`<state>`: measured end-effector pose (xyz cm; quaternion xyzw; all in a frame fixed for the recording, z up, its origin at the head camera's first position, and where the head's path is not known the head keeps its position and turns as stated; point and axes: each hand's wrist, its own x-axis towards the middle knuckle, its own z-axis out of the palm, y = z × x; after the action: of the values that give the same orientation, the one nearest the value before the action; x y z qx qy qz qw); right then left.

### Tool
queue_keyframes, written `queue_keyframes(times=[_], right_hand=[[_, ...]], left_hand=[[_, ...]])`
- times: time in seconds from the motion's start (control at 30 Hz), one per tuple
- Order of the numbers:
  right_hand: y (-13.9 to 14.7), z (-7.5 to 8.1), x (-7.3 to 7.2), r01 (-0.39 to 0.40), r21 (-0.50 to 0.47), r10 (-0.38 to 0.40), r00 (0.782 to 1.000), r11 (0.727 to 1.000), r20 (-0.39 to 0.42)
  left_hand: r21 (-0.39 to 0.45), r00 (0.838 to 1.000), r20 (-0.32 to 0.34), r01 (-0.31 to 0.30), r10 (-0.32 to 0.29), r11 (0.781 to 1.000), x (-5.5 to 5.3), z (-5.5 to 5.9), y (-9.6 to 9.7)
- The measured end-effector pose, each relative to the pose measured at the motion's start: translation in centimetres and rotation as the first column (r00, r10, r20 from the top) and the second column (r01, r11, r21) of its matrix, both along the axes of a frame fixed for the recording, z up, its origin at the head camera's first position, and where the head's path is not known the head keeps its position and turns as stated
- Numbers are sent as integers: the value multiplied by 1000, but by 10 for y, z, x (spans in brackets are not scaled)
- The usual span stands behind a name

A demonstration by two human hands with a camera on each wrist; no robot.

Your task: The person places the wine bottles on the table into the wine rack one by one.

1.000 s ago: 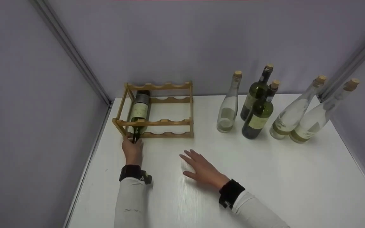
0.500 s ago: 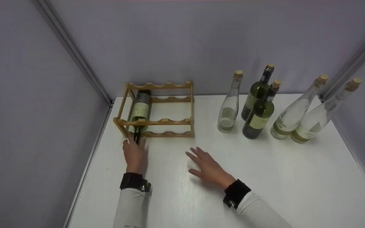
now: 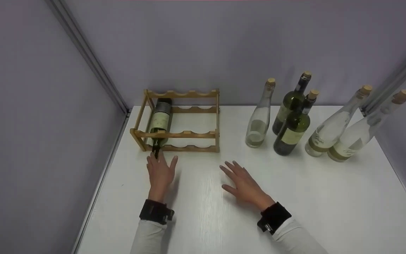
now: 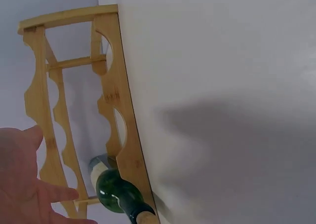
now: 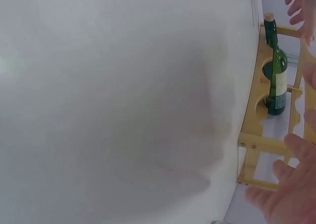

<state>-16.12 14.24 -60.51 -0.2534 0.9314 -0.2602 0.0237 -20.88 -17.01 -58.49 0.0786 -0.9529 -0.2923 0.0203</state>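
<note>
In the head view a green wine bottle (image 3: 160, 120) with a cream label lies in the leftmost place of the wooden wine rack (image 3: 189, 134), on the lower rails. Its neck points toward me. My left hand (image 3: 161, 176) is just in front of that neck, fingers spread; in the left wrist view the corked bottle (image 4: 116, 189) stands apart from the fingers of the left hand (image 4: 19, 179). To the right, my right hand (image 3: 247, 186) hovers over the white table with fingers spread, holding nothing. The right wrist view shows the same bottle (image 5: 280, 78) in the rack.
Several corked bottles stand at the back right: a clear bottle (image 3: 258, 121), two green wine bottles with one green bottle (image 3: 292, 132) in front, and two more clear ones, including a clear bottle (image 3: 356, 135) at the far right. Grey walls (image 3: 196, 46) enclose the white table (image 3: 203, 218).
My left hand has let go of the bottle's neck, opened its fingers and drawn back slightly. My right hand has shifted a little to the right. The bottle stays in the rack.
</note>
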Motion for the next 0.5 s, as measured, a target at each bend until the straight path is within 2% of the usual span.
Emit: queue_keyframes(times=[0.23,0.37,0.5], right_hand=[[15,-2,2,50,10,-50,999,999,-11],[24,-4,3,79,23,-79,997,997,-17],[34,-4,5,104,21,-103,994,994,-37]], left_hand=[[-67,991,18,130,-129,989,13,7,23],[-80,980,40,197,-194,977,19,6,34],[-94,969,32,248,-246,964,23,2,45]])
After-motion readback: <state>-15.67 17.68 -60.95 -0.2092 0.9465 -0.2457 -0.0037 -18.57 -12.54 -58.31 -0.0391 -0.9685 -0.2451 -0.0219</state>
